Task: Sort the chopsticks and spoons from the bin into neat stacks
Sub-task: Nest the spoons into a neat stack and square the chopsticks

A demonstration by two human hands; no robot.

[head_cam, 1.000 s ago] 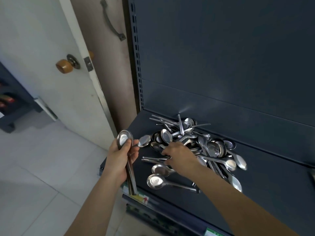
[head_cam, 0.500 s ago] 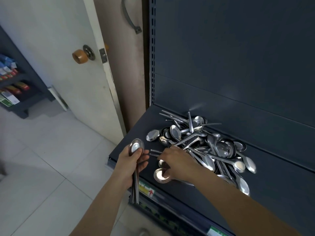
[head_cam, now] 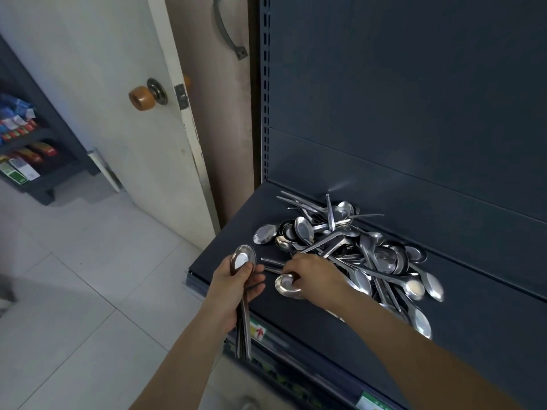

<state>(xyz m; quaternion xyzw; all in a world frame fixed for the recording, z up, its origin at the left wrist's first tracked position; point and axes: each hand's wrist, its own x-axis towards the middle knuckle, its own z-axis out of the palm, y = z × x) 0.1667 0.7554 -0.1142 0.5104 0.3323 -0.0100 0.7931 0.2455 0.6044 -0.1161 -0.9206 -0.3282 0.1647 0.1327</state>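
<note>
A heap of steel spoons and chopsticks (head_cam: 355,247) lies on a dark blue shelf (head_cam: 488,315). My left hand (head_cam: 236,288) grips a nested stack of spoons (head_cam: 243,258), bowls up near my thumb, handles hanging down past the shelf's front edge. My right hand (head_cam: 313,276) reaches onto the near left side of the heap, and its curled fingers hold a single spoon (head_cam: 285,287) by the bowl. Two chopsticks (head_cam: 270,263) lie just left of that hand.
A white door (head_cam: 112,84) with a brown knob (head_cam: 142,97) stands open on the left above a pale tiled floor (head_cam: 74,276). A dark rack of packaged goods (head_cam: 26,149) sits far left. The shelf's back panel (head_cam: 414,84) rises behind the heap.
My right hand has come off the heap toward the shelf's front and taken hold of a loose spoon by its bowl. My left hand keeps the stack beside it.
</note>
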